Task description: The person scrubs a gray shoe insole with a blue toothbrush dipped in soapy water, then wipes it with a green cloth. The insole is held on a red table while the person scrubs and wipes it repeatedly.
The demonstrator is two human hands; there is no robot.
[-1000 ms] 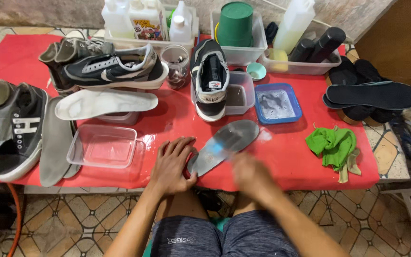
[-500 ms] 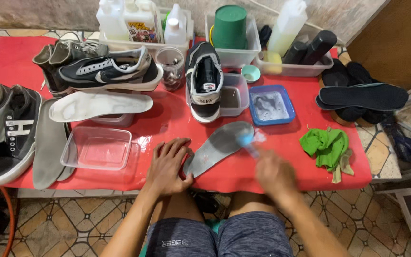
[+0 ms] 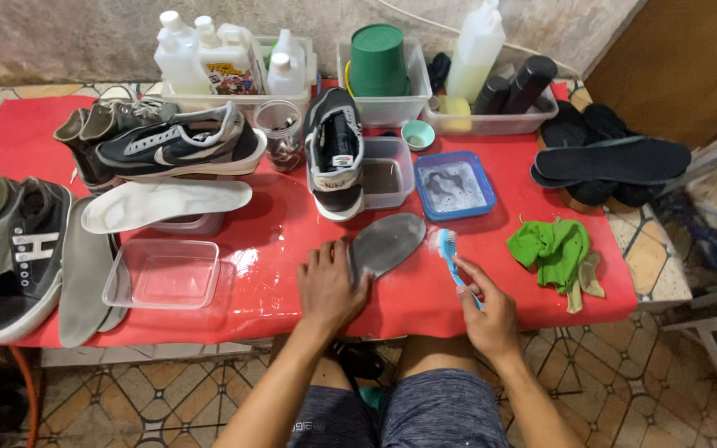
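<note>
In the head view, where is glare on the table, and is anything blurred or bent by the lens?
Head view: white glare lies on the wet red tablecloth beside the clear plastic box; the left hand, grey insole and the right hand with the blue toothbrush look sharp; the table edges curve slightly, as from a wide lens.

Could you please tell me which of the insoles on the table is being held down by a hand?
The grey insole at the front middle, under the left hand; the white and black ones lie untouched.
</note>
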